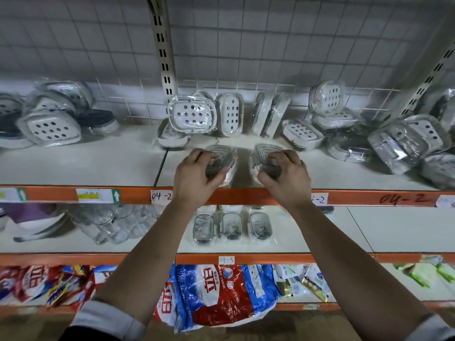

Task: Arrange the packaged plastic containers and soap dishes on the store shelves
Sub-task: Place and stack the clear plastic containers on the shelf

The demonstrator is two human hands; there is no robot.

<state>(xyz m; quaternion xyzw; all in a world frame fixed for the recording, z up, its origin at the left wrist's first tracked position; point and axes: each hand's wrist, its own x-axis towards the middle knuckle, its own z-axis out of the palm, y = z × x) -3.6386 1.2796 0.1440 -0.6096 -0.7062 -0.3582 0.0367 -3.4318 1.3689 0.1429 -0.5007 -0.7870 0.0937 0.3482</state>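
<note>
Two clear, wrapped soap dishes are held just past the near edge of the upper shelf (105, 166), one in each hand. The left soap dish (225, 159) is gripped by the left hand (194, 175), the fingers (200, 155) curled over its top from the outer side and the thumb pressed at its near inner corner. The right soap dish (264, 153) is gripped in mirror fashion by the right hand (285, 177). Each dish lies directly beneath its own fingers, its long axis running from near to far, and a strip of bare shelf is left between the two. Further back, white perforated dishes (192, 114) are crowded against the grid wall. The placement is judged to depend on both dishes being kept parallel, side by side, as three clear dishes (231, 226) are already laid on the lower shelf (406, 230).
</note>
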